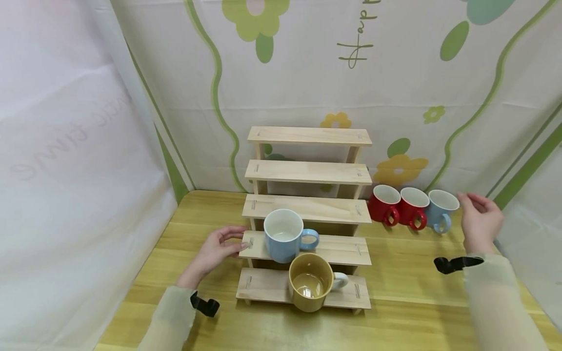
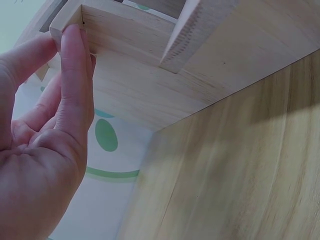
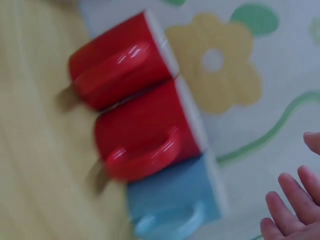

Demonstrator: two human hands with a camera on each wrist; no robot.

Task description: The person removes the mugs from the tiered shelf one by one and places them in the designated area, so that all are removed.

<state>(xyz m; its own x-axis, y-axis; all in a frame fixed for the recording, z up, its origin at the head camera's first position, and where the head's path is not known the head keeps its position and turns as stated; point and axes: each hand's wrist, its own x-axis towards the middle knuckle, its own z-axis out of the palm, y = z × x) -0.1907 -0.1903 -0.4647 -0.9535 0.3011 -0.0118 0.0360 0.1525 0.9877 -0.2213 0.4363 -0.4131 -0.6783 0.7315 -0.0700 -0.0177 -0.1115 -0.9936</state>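
Observation:
My left hand (image 1: 219, 251) pinches the left end of the second step from the front on a five-step wooden display stand (image 1: 303, 208); the left wrist view shows thumb and fingers on either side of the board's corner. On that same step sits a light-blue mug (image 1: 281, 243), handle to the right. A mustard-yellow mug (image 1: 309, 295) with a white handle is on the lowest step. Over at the right, my right hand (image 1: 482, 224) is beside another light-blue mug (image 1: 435, 214), its relaxed fingers (image 3: 282, 210) apart from it and holding nothing.
Two red mugs (image 1: 379, 207) stand in a row with the blue one on the wooden table (image 1: 408, 278), right of the stand. Behind them hangs a white flower-printed cloth (image 1: 303, 73); more cloth (image 1: 66, 195) hangs along the left side.

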